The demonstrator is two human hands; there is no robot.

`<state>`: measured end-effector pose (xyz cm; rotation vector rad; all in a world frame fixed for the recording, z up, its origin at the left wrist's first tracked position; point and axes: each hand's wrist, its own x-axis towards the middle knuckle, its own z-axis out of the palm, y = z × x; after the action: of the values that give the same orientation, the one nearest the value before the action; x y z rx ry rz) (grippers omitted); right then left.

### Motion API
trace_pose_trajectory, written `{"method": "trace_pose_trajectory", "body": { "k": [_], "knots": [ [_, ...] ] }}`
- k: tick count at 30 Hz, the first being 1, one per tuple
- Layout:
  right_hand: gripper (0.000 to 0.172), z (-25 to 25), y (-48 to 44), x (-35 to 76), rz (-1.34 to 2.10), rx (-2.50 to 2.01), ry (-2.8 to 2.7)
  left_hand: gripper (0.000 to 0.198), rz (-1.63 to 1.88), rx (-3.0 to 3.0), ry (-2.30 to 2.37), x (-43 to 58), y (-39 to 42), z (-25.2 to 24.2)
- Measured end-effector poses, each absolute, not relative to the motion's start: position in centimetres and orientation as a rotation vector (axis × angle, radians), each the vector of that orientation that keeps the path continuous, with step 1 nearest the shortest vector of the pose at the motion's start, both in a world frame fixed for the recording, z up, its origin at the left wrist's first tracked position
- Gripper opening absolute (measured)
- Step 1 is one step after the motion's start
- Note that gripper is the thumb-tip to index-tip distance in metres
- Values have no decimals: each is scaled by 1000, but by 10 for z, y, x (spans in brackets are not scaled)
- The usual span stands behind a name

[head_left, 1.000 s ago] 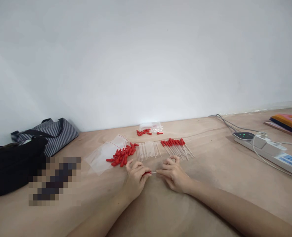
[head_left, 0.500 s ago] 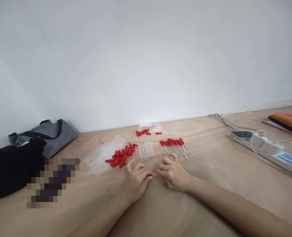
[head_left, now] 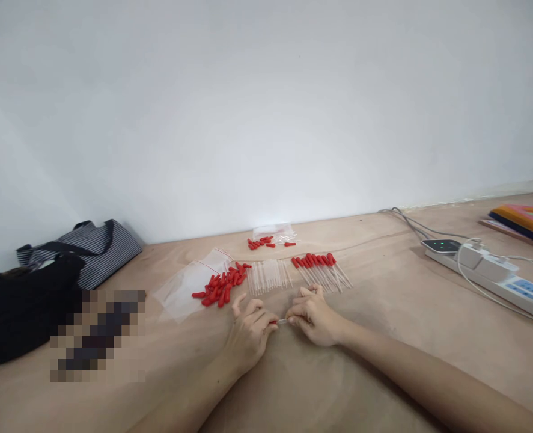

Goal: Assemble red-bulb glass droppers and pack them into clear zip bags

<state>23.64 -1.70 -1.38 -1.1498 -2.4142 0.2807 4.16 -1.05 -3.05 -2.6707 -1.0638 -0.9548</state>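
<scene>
My left hand (head_left: 249,332) is closed in a pinch on a red rubber dropper bulb (head_left: 273,322), most of which its fingers hide. From the right, my right hand (head_left: 315,319) grips a thin clear dropper tube (head_left: 282,321). The tube's bare end meets the bulb between the two hands; how far it goes in is hidden. Just beyond them lies a row of clear tubes (head_left: 268,276). Red bulbs (head_left: 221,285) are heaped to its left, and several tubes topped with red bulbs (head_left: 322,270) lie side by side to its right.
Flat clear zip bags (head_left: 176,294) lie under and left of the bulb heap. Farther back, a few small red bulbs (head_left: 259,242) sit by another clear bag (head_left: 273,231). A power strip (head_left: 496,276) with cables is on the right, and a striped bag (head_left: 108,252) on the left.
My right hand has shifted slightly and its raised fingers have curled in. More of the clear tube now shows between the hands. My left hand keeps nearly the same place.
</scene>
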Motion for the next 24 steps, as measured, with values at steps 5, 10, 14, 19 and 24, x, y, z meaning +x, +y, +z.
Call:
{"method": "trace_pose_trajectory", "body": {
  "k": [5,10,14,19,24],
  "knots": [
    [21,-12,-16,235,546,-1195,-2353,14,-1000,-2699,-1017,43,-11,-29],
    [23,-20,-15,229,717,-1243,-2231,16,-1137,-2663,-1035,43,-11,-23],
    [21,-18,-17,230,528,-1227,-2218,14,-1106,-2601,-1112,39,-9,-15],
    [14,-18,-17,237,182,-1094,-2259,11,-1058,-2592,-1113,37,-9,-12],
    [15,-28,-15,237,-189,-934,-2221,10,-1003,-2663,-1114,40,-12,-15]
  ]
}}
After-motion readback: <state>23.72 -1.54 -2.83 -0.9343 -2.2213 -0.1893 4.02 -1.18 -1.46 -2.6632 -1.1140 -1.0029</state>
